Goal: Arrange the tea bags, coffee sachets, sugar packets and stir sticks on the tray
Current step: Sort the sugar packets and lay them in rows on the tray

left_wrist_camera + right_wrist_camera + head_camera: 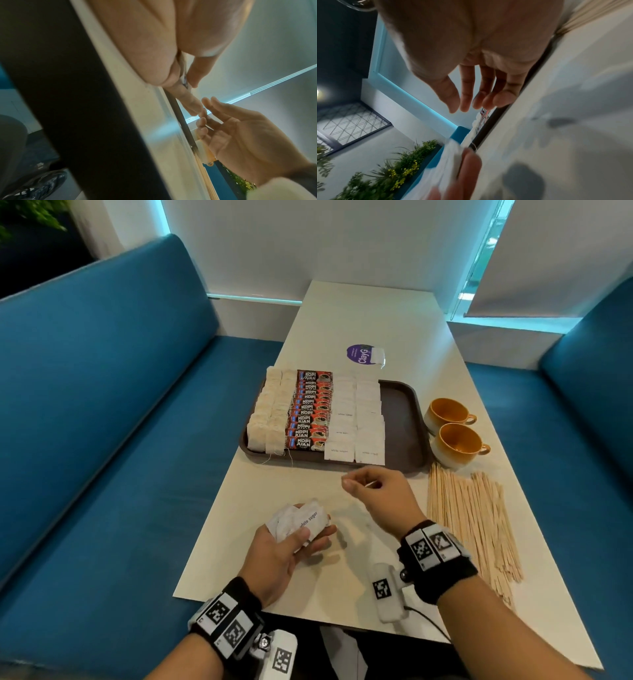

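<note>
Left hand (291, 546) clutching sugar packets (301, 522); right hand (380, 494) empty, fingers loosely curled.

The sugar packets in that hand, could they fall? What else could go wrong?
Maybe. The left hand holds a loose, crumpled bunch of sugar packets, so one might slip onto the table. On the tray, the front sugar rows already hang over the near rim, so a nudge from the right hand might push them off. The stir sticks lie close to the table's edge and could roll off.
</note>
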